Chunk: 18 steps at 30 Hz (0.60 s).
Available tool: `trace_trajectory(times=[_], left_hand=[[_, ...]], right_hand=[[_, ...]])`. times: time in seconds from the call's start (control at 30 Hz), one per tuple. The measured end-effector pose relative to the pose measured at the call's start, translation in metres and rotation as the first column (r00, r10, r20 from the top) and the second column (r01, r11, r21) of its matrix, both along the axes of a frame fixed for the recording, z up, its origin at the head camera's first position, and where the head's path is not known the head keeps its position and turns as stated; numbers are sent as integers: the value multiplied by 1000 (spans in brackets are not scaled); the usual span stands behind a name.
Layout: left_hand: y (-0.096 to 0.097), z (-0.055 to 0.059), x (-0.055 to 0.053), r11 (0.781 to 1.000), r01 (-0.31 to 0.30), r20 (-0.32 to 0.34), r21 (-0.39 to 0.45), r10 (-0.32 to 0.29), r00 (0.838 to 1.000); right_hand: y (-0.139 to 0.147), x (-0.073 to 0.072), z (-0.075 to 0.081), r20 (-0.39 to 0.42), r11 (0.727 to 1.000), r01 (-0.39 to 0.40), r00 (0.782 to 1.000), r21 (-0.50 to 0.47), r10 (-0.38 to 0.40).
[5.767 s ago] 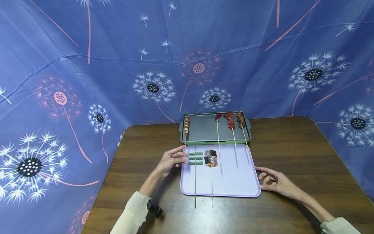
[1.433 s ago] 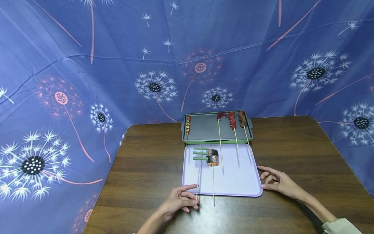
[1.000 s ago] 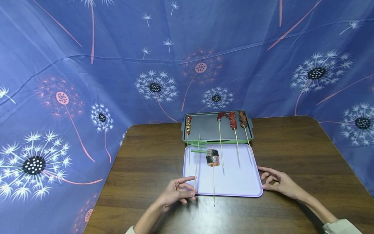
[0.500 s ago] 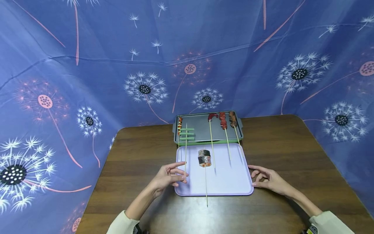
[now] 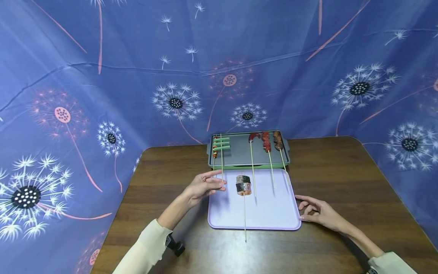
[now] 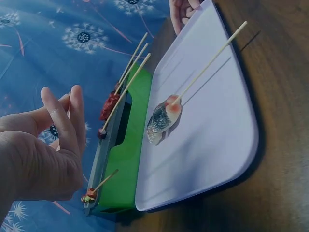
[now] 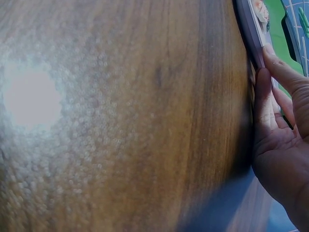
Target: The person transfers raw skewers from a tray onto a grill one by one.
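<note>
Thin wooden skewer with three green sticks, pinched at its near end by left hand, tip over grey pan at 12 o'clock. Right hand relaxed, fingers touching smooth lilac tray.

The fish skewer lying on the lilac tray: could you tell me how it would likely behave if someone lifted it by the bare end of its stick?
The fish skewer would probably feel top-heavy: two thick chunks sit at the far end of a long thin stick. The stick looks slender, so it may bend slightly. Being round, it might roll between the fingers, though on the lilac tray the chunks should stop it rolling.
</note>
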<state>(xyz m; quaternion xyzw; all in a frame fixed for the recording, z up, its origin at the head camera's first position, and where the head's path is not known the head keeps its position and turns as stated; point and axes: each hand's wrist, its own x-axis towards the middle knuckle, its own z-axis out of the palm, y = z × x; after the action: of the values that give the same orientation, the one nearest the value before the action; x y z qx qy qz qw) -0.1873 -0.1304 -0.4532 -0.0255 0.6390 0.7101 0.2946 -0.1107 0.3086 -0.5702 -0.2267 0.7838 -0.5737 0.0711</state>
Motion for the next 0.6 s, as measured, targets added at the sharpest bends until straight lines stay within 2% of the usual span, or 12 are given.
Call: trace_trajectory(times=[0.23,0.43,0.6], left_hand=[[6,-4,-16,1000,-7,15,19,7,1000],[8,-12,-27,999,13,-30,-41,-15,999],[7,-13,-32,997,20,-58,-75,-24,998]], right_hand=[[0,1,-1,5,1000,-9,1000,-14,9],[2,2,-2,8,999,-21,1000,-38,22],[0,0,-3,-1,997,-35,999,-63,36]])
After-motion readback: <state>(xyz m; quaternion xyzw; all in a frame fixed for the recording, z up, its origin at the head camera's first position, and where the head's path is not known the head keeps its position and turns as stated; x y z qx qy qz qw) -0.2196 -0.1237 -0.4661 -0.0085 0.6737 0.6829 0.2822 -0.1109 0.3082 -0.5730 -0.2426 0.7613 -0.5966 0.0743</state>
